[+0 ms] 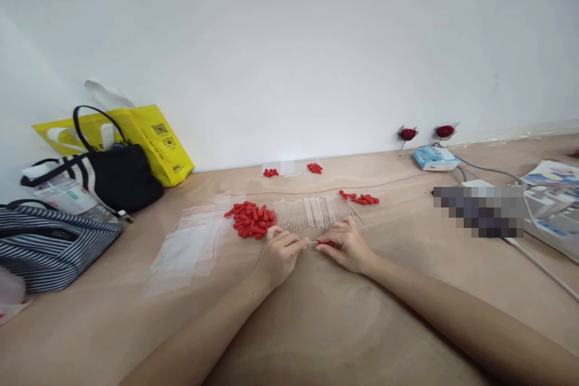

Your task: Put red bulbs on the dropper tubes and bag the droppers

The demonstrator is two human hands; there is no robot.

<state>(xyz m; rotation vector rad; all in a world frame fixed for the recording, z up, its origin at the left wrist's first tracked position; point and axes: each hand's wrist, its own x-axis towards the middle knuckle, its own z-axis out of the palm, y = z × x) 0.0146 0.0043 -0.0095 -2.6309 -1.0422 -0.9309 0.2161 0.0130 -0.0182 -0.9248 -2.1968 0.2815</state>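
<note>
My left hand (280, 251) pinches the clear end of a small dropper tube (313, 243). My right hand (346, 244) pinches the red rubber cap (325, 243) at its other end. Both hands rest on the tan table (316, 325), fingers closed. Just beyond them lies a row of clear tubes (312, 212). A heap of red caps (251, 219) sits left of the row. A few finished droppers with red caps (360, 198) lie to its right.
Clear zip bags (192, 241) lie at the left. A striped bag (49, 241), a black bag (115, 175) and a yellow bag (154, 139) stand at the far left. More tubes and caps (292, 169) lie by the wall. Boxes and cables (538, 205) fill the right.
</note>
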